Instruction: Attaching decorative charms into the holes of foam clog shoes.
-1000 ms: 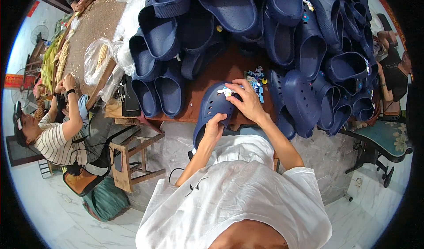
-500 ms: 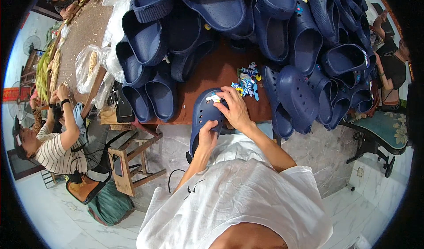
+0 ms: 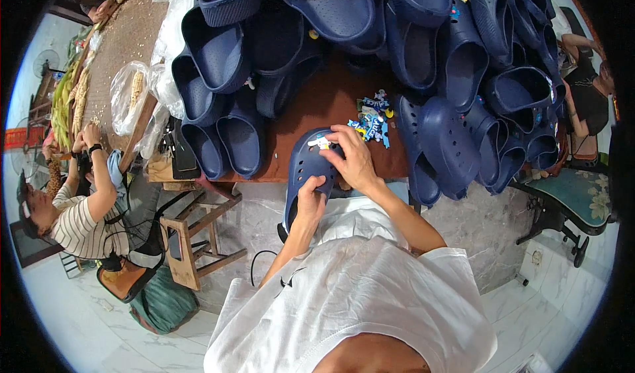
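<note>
Navy clogs (image 3: 239, 145) and bright charms (image 3: 374, 120) beyond both hands (image 3: 355, 163)

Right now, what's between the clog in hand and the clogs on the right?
In the head view, the right hand, and beyond it a small pile of colourful charms on the brown tabletop.

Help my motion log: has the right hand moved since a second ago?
Yes, slightly: the right hand is further left and lower in view, judged against the charm pile.
</note>
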### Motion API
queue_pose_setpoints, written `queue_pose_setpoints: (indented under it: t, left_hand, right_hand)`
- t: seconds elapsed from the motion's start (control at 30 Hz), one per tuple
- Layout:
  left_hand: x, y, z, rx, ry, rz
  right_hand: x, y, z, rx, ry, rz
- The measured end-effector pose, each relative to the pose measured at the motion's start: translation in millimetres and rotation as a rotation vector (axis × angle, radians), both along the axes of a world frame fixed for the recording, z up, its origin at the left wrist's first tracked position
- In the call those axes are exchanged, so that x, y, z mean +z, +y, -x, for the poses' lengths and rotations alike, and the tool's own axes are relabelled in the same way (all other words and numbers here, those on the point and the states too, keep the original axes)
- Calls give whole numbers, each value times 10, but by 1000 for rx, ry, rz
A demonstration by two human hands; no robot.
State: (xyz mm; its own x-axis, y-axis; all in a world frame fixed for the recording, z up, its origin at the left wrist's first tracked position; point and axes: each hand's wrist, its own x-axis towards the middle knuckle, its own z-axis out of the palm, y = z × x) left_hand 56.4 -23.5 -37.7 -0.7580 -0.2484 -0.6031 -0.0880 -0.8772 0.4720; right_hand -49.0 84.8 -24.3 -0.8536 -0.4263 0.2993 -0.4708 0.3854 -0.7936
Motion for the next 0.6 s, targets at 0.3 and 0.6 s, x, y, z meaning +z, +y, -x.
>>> queue_pose_setpoints:
  t: [0.3,0.6]
  left_hand:
    - [58,-43,170,10,-33,-59]
    - [45,-115,256,-17,-30,-55]
  right_hand:
    - [-235,259,792,-233,182,-523]
    - [-288,125,940,-260,124,-681]
